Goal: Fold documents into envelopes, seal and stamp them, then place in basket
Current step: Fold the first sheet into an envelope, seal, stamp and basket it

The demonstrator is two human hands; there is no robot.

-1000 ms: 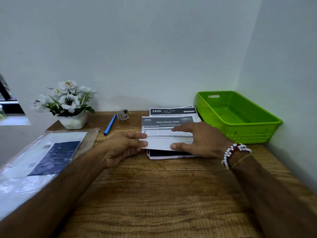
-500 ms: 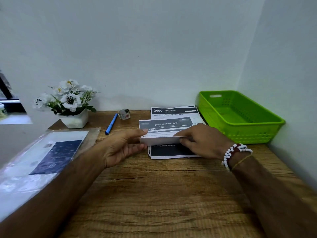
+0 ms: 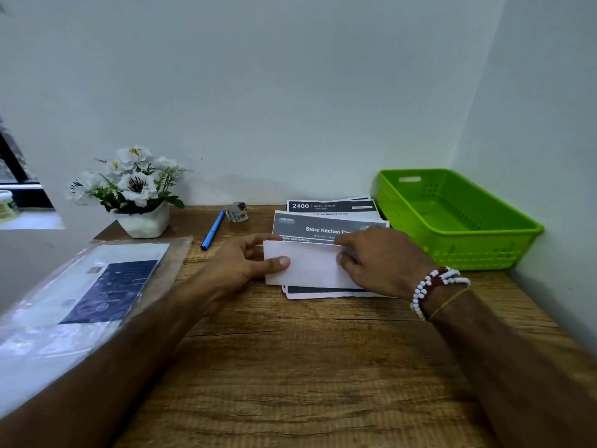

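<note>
A printed document (image 3: 310,263) lies on top of a stack of printed sheets (image 3: 332,206) at the back of the wooden desk (image 3: 307,367). Its lower part is folded up, so the blank white back faces me and the dark header still shows above. My left hand (image 3: 245,266) pinches the folded paper's left edge, thumb on top. My right hand (image 3: 381,260) holds the right edge with curled fingers. A green plastic basket (image 3: 504,253), with nothing in it, stands at the right against the wall. A small roll of stamps (image 3: 237,212) sits behind the hands.
A blue pen (image 3: 212,230) lies left of the stamp roll. A white pot of artificial flowers (image 3: 135,192) stands at the back left. A clear plastic sleeve with envelopes or papers (image 3: 93,286) covers the desk's left side. Walls close in behind and at the right.
The bottom of the top document has been folded upward over its printed face, and both hands now hold the fold at its two ends.
</note>
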